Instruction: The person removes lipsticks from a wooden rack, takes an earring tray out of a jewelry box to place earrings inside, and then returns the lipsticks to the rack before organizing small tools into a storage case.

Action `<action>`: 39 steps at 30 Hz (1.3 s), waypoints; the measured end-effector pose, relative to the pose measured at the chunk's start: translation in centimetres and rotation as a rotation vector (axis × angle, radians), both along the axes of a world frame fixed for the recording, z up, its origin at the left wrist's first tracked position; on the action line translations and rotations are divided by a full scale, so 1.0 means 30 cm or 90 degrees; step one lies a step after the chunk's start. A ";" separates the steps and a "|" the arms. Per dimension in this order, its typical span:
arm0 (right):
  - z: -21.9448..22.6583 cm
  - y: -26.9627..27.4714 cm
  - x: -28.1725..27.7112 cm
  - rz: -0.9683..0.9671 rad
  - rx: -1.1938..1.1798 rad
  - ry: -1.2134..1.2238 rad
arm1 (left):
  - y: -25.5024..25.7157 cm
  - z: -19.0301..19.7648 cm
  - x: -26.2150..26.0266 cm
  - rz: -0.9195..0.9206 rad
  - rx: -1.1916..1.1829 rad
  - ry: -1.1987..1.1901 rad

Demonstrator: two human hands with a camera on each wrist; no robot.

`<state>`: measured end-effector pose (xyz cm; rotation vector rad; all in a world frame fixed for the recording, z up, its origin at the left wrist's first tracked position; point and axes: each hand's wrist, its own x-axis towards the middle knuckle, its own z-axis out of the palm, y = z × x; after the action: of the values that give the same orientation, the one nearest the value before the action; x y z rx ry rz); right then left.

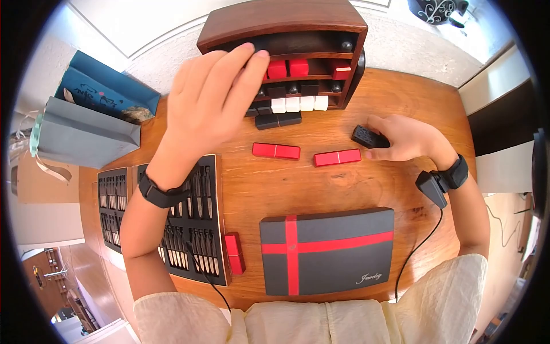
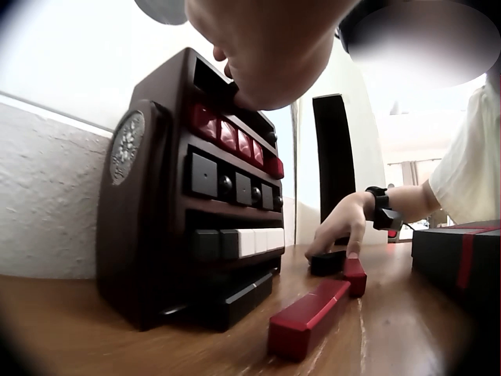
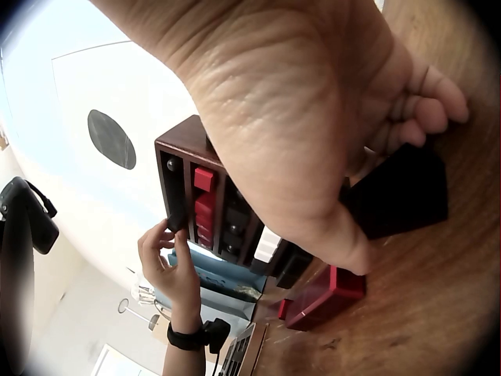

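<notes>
At the brown wooden rack point(image 1: 281, 22), my left hand point(image 1: 209, 106) reaches to the top compartment. The right wrist view shows the left hand's point(image 3: 174, 274) thumb and fingers pinching a small black block point(image 3: 176, 213) there. My right hand point(image 1: 409, 137) holds a black case point(image 1: 366, 136) against the table, thumb on one side and fingers on the other. Two red cases point(image 1: 275, 151) point(image 1: 337, 157) lie just left of the right hand. Another black case point(image 1: 278, 120) lies along the rack's foot. Red, black and white blocks point(image 1: 293, 104) fill the lower shelves.
A dark box with a red ribbon point(image 1: 338, 261) lies at the table's near side. Left of it are a red case point(image 1: 234, 253) and dark trays of slim silver-tipped pieces point(image 1: 113, 192). Blue point(image 1: 109, 86) and grey point(image 1: 89, 132) bags stand at the back left.
</notes>
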<state>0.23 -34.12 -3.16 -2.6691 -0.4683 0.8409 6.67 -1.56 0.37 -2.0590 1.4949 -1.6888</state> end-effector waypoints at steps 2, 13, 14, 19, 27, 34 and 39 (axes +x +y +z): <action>-0.003 -0.001 -0.002 0.001 0.012 -0.010 | 0.032 0.012 -0.016 0.039 0.024 -0.025; 0.016 0.019 -0.002 -0.004 -0.025 0.000 | 0.066 0.006 0.007 0.120 0.041 -0.095; 0.017 0.021 -0.001 -0.003 -0.026 0.001 | 0.067 0.003 0.011 0.110 0.035 -0.086; 0.007 0.011 -0.006 0.009 0.002 -0.026 | 0.077 -0.006 0.015 0.092 0.015 -0.043; 0.004 0.000 -0.007 0.004 0.002 -0.008 | 0.183 0.002 -0.010 0.065 -0.102 0.148; 0.057 -0.019 -0.007 -0.085 0.076 -0.043 | 0.220 0.013 -0.056 0.104 -0.074 0.205; 0.210 0.064 -0.080 0.026 0.207 -0.235 | 0.137 0.020 -0.129 0.009 -0.045 0.270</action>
<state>-2.17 -32.18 3.15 -2.5109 -0.6821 0.2468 2.80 2.56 0.96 -2.5816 1.5330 -1.3724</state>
